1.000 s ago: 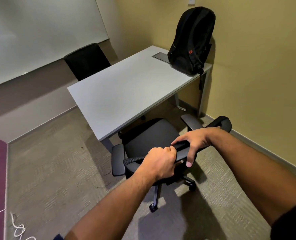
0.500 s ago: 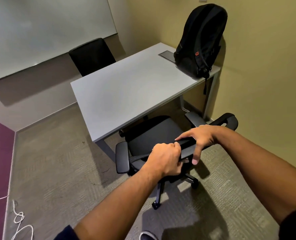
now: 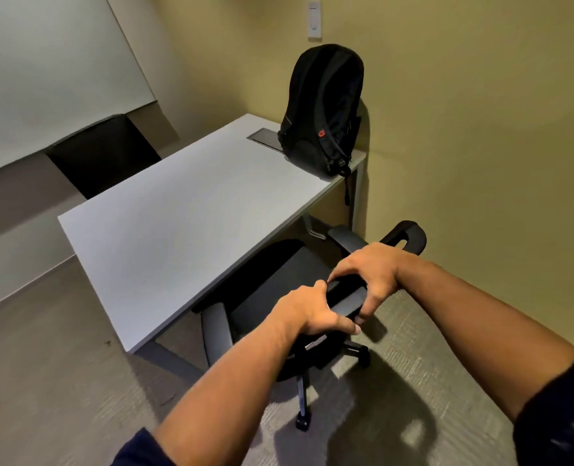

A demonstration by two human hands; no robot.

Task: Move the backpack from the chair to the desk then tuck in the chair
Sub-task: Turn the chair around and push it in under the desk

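A black backpack [image 3: 324, 105] with a small red logo stands upright on the far right corner of the pale grey desk [image 3: 178, 227], leaning against the yellow wall. A black office chair [image 3: 278, 280] on wheels sits at the desk's near long edge, its seat partly under the top. My left hand [image 3: 312, 312] and my right hand [image 3: 368, 274] both grip the top of the chair's backrest, side by side. The chair's left armrest [image 3: 213, 331] is close to the desk edge.
A second black chair [image 3: 105, 153] stands at the desk's far side below a whiteboard [image 3: 43, 68]. A cable hatch [image 3: 265, 137] is set in the desk beside the backpack. The yellow wall runs close on the right. Grey carpet [image 3: 43, 381] lies open to the left.
The chair has rolled further in under the desk, with both hands still on its backrest. The view has shifted closer to the desk.
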